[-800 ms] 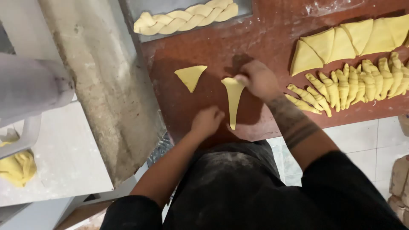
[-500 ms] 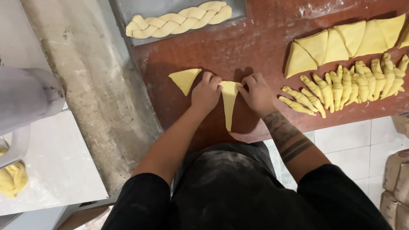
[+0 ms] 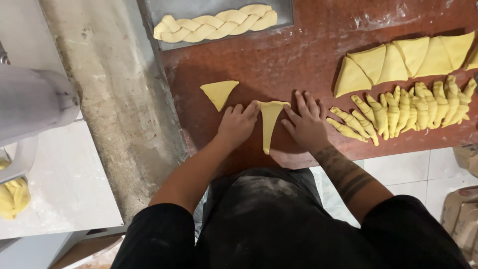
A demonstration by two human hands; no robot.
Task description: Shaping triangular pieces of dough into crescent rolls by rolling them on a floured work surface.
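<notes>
Dough triangle (image 3: 269,122): it lies stretched long on the red counter (image 3: 279,65), wide end away from the person, thin tip reaching the near edge, roughly midway along that edge. The left hand (image 3: 238,124) lies palm down just left of the wide end, fingers spread flat and fingertips touching its left corner. The right hand (image 3: 307,123) mirrors it on the right corner, also flat and open, gripping nothing. The far rim of the triangle looks slightly thickened, as if the first fold is being turned over.

A judgement from this: the step in hand is the start of rolling the triangle from wide end toward tip. The next move would call for both palms pressing lightly and evenly and drawing toward the near edge, so that the roll stays straight and the tip ends underneath; uneven pressure could skew it.

A second triangle (image 3: 219,93) lies just beyond the left hand, apart from it. Toward the right edge sits a row of rolled pieces (image 3: 403,107), with a fan of cut triangles (image 3: 403,60) behind them. At the far edge a tray (image 3: 149,12) carries a braid (image 3: 214,24).
</notes>
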